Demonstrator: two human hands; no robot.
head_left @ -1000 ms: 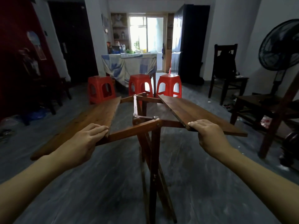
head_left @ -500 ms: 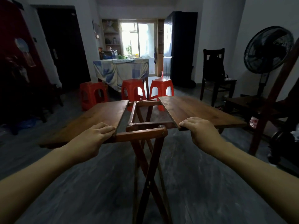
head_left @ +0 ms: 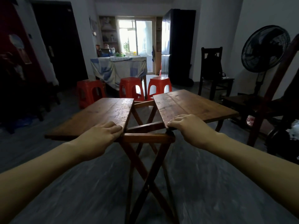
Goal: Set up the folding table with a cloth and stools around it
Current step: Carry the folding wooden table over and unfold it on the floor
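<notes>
Folding desk (head_left: 145, 113), in dark reddish wood, stands mid-room on the grey floor (head_left: 80, 191) with its two top leaves spread but not joined, a wedge-shaped gap between them showing the crossed legs (head_left: 145, 183) beneath. Both hands grip it at the near edge. The left hand (head_left: 103, 135) lies palm down on the near inner corner of the left leaf (head_left: 100, 117), fingers curled over the edge that borders the gap. The right hand (head_left: 186, 126) is closed the same way on the near inner corner of the right leaf (head_left: 191, 105), fingertips wrapped round its edge. Between the hands runs the near crossbar (head_left: 148, 138) of the frame, just below the leaves. The right leaf sits slightly higher and farther back than the left.

Beyond the desk stand three red plastic stools (head_left: 129, 88) in a row, apart from it, in front of a second desk draped in a pale cloth (head_left: 118, 68) near the bright window (head_left: 134, 38). A dark wooden chair (head_left: 212, 70) and a standing fan (head_left: 265, 49) are at the right.
</notes>
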